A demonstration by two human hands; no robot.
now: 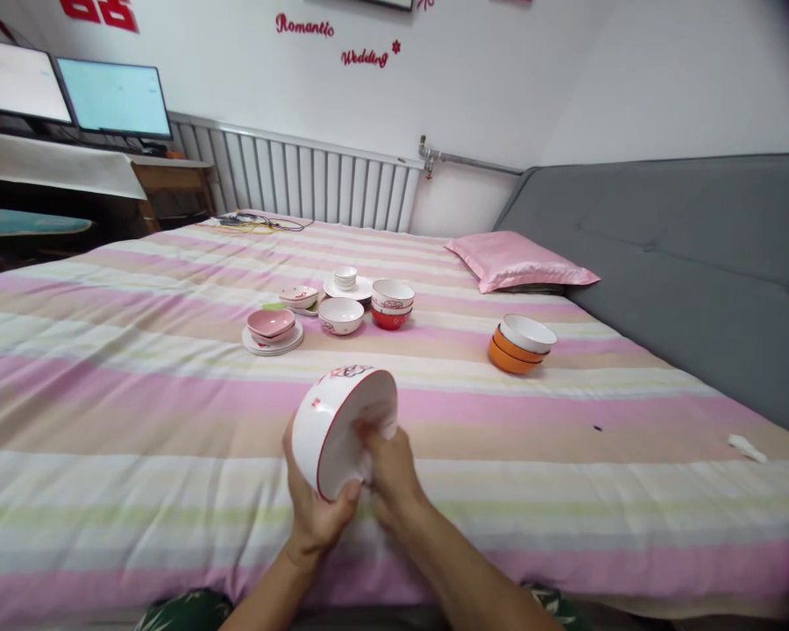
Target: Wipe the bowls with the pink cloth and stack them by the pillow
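Observation:
My left hand [319,504] grips a white bowl [316,429] with a red rim and a printed pattern, thumb over the rim and fingers around its outside. The bowl is tilted on its side, its opening turned to the right, held above the bed. My right hand [391,469] reaches into the opening with curled fingers, the index finger against the inner wall. Something whitish shows by those fingers, but motion blur hides what it is.
Beyond lie a pink bowl [271,323] on stacked plates [273,348], a white bowl [341,315], patterned bowls on a red one [391,319], and small stacked cups [345,279]. Orange bowls [513,358] stand right, near a pink pillow [519,260]. A crumpled white tissue [748,449] lies far right.

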